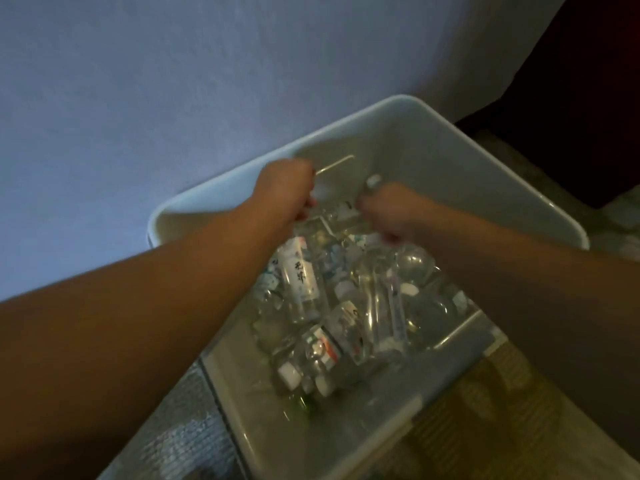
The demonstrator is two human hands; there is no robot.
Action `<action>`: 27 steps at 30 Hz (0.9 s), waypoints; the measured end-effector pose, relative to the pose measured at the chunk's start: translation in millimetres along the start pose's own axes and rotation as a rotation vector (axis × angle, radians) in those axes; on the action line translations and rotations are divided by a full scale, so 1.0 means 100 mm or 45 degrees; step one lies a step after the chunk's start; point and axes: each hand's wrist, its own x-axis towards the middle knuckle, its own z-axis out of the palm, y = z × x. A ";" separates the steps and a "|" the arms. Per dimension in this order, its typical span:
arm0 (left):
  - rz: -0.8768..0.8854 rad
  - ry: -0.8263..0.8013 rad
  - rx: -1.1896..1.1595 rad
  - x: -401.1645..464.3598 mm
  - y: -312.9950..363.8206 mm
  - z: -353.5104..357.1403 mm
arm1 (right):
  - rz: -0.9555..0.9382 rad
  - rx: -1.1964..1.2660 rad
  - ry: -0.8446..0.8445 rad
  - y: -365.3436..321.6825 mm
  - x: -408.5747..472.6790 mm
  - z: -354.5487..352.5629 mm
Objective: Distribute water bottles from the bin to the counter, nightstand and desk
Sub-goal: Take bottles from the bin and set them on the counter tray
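Pickup step: both hands inside bin (pixel 433 112), w/ bottles (pixel 332 306) piled on its floor. L hand (pixel 287 185) & R hand (pixel 388 213) curled on bottles near far wall. Next prob: lift clear, carry to counter.

Head view, dim light, motion blur. Grey plastic bin (pixel 450 161) stands against a pale wall (pixel 138 81), with speckled floor (pixel 180 434) at its near side. Bin holds a loose heap of clear water bottles (pixel 346 306), lying on their sides, white caps and printed labels showing; one labelled bottle (pixel 299 278) lies just below the left forearm. Both arms reach into the bin. Left hand (pixel 287 185) and right hand (pixel 388 209) have curled fingers, near each other above the far end of the heap. Right hand grips a capped bottle (pixel 372 183). What the left hand holds: cannot tell, blurred.
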 end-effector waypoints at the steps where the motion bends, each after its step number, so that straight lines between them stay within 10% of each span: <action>1: -0.017 -0.001 0.127 0.00 -0.07 -0.02 | -0.028 -0.347 -0.039 0.08 -0.06 -0.03; 6: -0.325 -0.311 0.792 0.07 -0.33 -0.19 | 0.253 -0.655 -0.550 0.21 -0.34 0.07; 12: -0.567 -0.516 1.031 -0.05 -0.62 -0.26 | -0.100 -0.953 -0.331 0.30 -0.36 0.50; 23: -0.119 -0.398 0.227 -0.08 -0.55 -0.19 | -0.038 1.525 -0.310 0.16 -0.05 -0.01; 27: -0.083 -0.363 -0.268 -0.17 -0.34 -0.07 | -0.138 1.678 -0.311 -0.03 -0.08 -0.12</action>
